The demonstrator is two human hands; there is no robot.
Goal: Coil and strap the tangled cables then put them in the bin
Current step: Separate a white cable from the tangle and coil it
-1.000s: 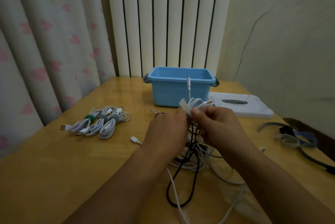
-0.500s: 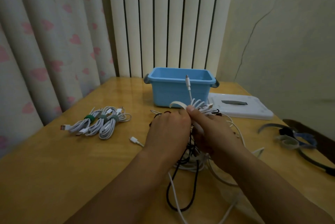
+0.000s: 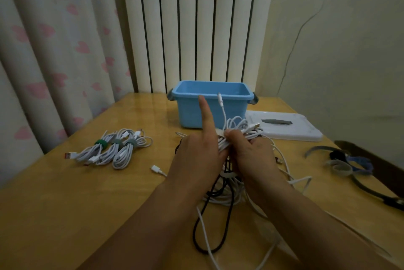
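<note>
Both hands meet over a coiled white cable (image 3: 239, 128) held above the table, just in front of the blue bin (image 3: 211, 103). My right hand (image 3: 249, 156) grips the coil with its thumb on a pale strap wrapped round it. My left hand (image 3: 197, 154) holds the coil's left side, its index finger pointing straight up. One white plug end stands up from the coil. A tangle of black and white cables (image 3: 220, 199) lies under and behind my hands. Three strapped white coils (image 3: 113, 149) rest on the table at the left.
A white bin lid (image 3: 284, 127) lies right of the bin. Spare straps (image 3: 347, 162) and a dark cable lie at the table's right edge. A loose white plug (image 3: 156, 169) sits left of my left hand. A curtain and a radiator stand behind the table.
The strap end that stuck up between my hands has been wrapped down round the coil. My left index finger has lifted and points up. The coil sits slightly higher.
</note>
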